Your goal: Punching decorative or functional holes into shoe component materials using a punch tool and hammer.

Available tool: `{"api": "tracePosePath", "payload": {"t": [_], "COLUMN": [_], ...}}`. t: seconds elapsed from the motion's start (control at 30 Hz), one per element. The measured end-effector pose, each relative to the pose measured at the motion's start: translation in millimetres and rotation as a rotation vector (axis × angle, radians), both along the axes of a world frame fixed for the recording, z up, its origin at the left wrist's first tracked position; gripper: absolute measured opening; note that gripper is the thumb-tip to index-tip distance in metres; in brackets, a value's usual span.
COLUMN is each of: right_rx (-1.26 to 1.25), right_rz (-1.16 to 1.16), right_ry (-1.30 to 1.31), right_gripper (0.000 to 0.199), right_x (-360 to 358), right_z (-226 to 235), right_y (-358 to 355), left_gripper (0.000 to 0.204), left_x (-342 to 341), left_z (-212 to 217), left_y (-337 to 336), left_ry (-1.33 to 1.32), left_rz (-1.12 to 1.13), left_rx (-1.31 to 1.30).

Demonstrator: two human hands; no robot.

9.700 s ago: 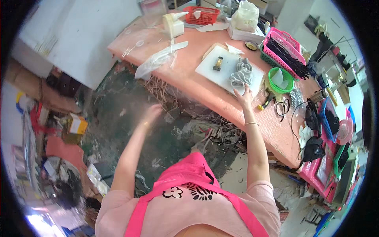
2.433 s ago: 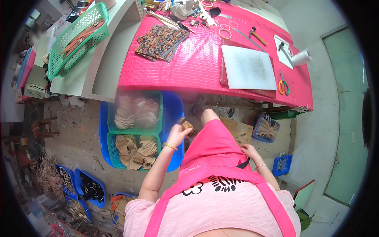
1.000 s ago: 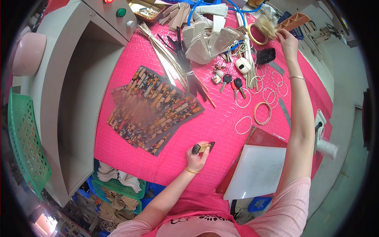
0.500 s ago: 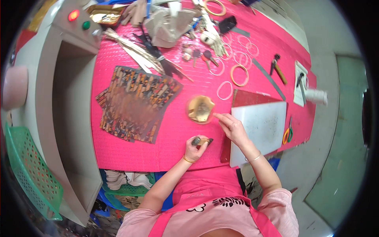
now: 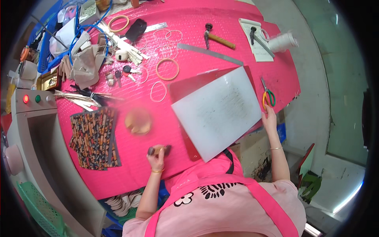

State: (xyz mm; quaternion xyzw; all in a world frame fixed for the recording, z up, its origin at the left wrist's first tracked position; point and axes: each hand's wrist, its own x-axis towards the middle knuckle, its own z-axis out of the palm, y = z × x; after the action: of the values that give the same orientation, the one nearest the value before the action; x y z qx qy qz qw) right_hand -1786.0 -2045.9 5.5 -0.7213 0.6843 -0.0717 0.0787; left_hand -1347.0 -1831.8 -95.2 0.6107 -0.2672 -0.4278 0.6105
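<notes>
My left hand (image 5: 155, 161) is closed around a short wooden tool with dark ends (image 5: 159, 149), low over the near part of the pink table; its exact kind is unclear. At the right edge, the fingers of my right hand (image 5: 269, 118) meet the yellow-orange loop of a pair of scissors (image 5: 268, 96), whose other loop is green. The blades point away from me, lying on the table. Beyond my left hand sits a round, glue-stained dish (image 5: 139, 122), smeared by motion. Between my hands, a white cutting board (image 5: 217, 112) rests slantwise on a dark red board (image 5: 187, 89).
Patterned fabric pieces (image 5: 92, 138) lie stacked at left, beside a grey machine (image 5: 29, 106). Farther off are a hammer (image 5: 221, 40), a metal ruler (image 5: 209, 54), rings (image 5: 167, 69), keys (image 5: 127, 71) and a white thread spool (image 5: 284, 41). A green basket (image 5: 43, 209) stands lower left.
The view has swung to the right. My right hand has left the side of the dish and reached the scissors at the right edge. My left hand still holds the wooden tool.
</notes>
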Motion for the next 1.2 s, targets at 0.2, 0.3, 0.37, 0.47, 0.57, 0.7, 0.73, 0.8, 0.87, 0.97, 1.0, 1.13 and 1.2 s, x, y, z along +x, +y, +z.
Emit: {"api": "tracePosePath", "payload": {"t": [0.2, 0.3, 0.37, 0.47, 0.57, 0.7, 0.73, 0.8, 0.87, 0.97, 1.0, 1.13, 1.2], "right_rx": [0.094, 0.078, 0.010, -0.084, -0.152, -0.366, -0.435, -0.187, 0.075, 0.019, 0.081, 0.110, 0.104], "right_rz": [-0.152, -0.055, 0.104, 0.117, 0.031, 0.159, 0.191, 0.521, 0.686, 0.686, 0.661, 0.629, 0.646], "right_ry": [0.232, 0.103, -0.026, -0.221, -0.109, -0.105, -0.203, -0.652, -0.816, -0.564, -0.613, -0.752, -0.756], "right_gripper": [0.070, 0.079, 0.076, 0.060, 0.053, 0.047, 0.046, 0.048, 0.055, 0.061, 0.061, 0.059, 0.058], "right_x": [-84, -113, -137, -180, -208, -184, -168, -131, -96, -72, -68, -67, -69], "right_z": [-59, -69, -74, -84, -80, -72, -72, -82, -96, -104, -104, -99, -101], "right_y": [-83, -92, -98, -122, -150, -146, -135, -103, -73, -49, -44, -35, -30], "left_gripper": [0.008, 0.012, 0.017, 0.018, 0.023, 0.018, 0.019, 0.021, 0.023, 0.027, 0.028, 0.027, 0.025], "left_x": [-10, -14, -13, -11, -5, -5, -7, -33, -60, -117, -131, -160, -157], "left_z": [8, 9, 4, -10, -20, -6, -1, 13, 26, 22, 21, 22, 25], "left_y": [-3, -3, 2, 12, 12, -3, -15, -15, -13, -21, -25, -40, -50], "left_ry": [-0.120, -0.171, -0.239, -0.241, -0.223, 0.083, 0.395, 0.235, 0.508, 0.049, 0.022, 0.080, 0.049], "left_rz": [0.078, 0.130, 0.149, 0.250, 0.290, 0.124, -0.244, 0.292, 0.122, 0.155, 0.170, 0.300, 0.314], "left_rx": [0.071, 0.093, 0.113, 0.083, -0.038, -0.159, -0.537, -0.220, -0.258, -0.101, 0.027, -0.040, 0.002]}}
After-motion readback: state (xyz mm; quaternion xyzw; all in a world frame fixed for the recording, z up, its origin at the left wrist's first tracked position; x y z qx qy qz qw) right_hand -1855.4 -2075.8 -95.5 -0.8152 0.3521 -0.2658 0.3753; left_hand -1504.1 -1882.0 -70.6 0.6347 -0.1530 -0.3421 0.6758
